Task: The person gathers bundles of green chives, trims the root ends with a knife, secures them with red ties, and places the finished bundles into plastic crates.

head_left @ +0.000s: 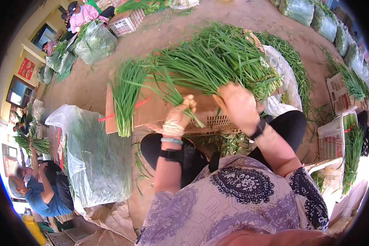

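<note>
My left hand [178, 117], in what looks like a thin pale glove, is closed round a small bunch of garlic chives [172, 96], cut ends toward me. My right hand [238, 105] is at the near edge of a big pile of garlic chives [217, 57], close to the stem ends. Its fingers are curled and slightly blurred; what they grip, if anything, is hidden. To the left, a separate bundle of garlic chives [127, 96] lies across a red tie strip [141, 102] on a brown board [151, 110]. The board rests on a plastic crate [211, 124].
A large clear plastic bag [100, 164] of greens stands at my left. Leaves heap up beside a white plastic sheet [289, 84] beyond the pile. Crates [331, 137] with chives are at right. A person in blue [49, 199] sits at left; another in pink [84, 17] works far off.
</note>
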A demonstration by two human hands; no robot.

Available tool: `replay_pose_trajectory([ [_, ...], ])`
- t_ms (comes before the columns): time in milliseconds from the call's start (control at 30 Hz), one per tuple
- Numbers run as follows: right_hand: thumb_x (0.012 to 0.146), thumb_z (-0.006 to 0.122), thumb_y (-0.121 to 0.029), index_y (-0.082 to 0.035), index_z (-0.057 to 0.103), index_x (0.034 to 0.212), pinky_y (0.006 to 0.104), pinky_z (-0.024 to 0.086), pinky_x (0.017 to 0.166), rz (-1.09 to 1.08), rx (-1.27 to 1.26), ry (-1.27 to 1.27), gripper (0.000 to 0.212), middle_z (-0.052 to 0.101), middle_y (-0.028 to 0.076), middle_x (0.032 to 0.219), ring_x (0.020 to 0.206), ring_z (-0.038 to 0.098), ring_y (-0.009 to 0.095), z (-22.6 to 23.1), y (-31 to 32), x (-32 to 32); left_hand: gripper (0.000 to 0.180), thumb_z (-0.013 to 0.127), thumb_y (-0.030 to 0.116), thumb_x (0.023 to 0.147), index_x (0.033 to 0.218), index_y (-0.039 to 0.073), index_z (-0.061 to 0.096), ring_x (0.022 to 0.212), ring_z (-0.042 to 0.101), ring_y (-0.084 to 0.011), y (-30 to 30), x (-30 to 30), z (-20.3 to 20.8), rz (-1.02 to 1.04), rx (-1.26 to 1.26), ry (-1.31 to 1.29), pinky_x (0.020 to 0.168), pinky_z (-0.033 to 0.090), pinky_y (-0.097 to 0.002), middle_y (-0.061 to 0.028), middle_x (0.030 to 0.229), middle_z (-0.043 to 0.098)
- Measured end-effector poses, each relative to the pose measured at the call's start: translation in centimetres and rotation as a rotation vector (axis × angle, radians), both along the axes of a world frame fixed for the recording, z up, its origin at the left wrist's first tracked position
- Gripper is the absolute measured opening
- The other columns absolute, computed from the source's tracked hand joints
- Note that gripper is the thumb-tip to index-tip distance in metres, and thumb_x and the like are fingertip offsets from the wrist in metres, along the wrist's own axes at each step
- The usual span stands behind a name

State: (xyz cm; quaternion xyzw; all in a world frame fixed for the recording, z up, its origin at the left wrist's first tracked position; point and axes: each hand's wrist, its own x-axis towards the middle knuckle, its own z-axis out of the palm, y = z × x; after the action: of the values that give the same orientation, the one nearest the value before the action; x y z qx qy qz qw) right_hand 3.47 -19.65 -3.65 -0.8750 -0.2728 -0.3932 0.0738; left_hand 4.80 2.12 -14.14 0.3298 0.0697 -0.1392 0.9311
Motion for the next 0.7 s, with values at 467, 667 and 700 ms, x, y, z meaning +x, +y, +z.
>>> replay_pose_trajectory([
  [467,0.081,0.052,-0.014,-0.007,0.055,0.085,0.0376,0.043,0.042,-0.022,-0.112,0.273,0.009,0.051,0.009,0.056,0.047,0.055,0.024,-0.8,3.9,-4.8,0.036,0.055,0.034,0.094,0.113,0.004,0.062,0.061,0.043,-0.007,-3.7,-3.4,5.5,0.143,0.346,-0.107,0.051,0.034,-0.0187,-0.0081,0.097,0.067],
  [667,0.084,0.054,-0.015,-0.002,0.056,0.085,0.0415,0.046,0.052,0.262,0.398,1.047,0.013,0.057,0.016,0.063,0.055,0.058,0.034,-5.1,2.4,-3.9,0.032,0.059,0.024,0.092,0.116,0.004,0.062,0.069,0.051,-0.0061,-4.5,-4.3,4.7,0.102,0.449,-0.068,0.054,0.035,-0.0183,-0.006,0.093,0.067],
  [700,0.085,0.053,-0.014,-0.001,0.056,0.085,0.041,0.046,0.054,0.243,0.311,0.945,0.014,0.058,0.017,0.064,0.057,0.059,0.033,-6.3,2.6,-4.2,0.03,0.062,0.02,0.09,0.116,0.005,0.063,0.074,0.055,-0.0064,-4.2,-4.2,4.2,0.079,0.445,-0.137,0.053,0.035,-0.0183,-0.0056,0.091,0.067],
])
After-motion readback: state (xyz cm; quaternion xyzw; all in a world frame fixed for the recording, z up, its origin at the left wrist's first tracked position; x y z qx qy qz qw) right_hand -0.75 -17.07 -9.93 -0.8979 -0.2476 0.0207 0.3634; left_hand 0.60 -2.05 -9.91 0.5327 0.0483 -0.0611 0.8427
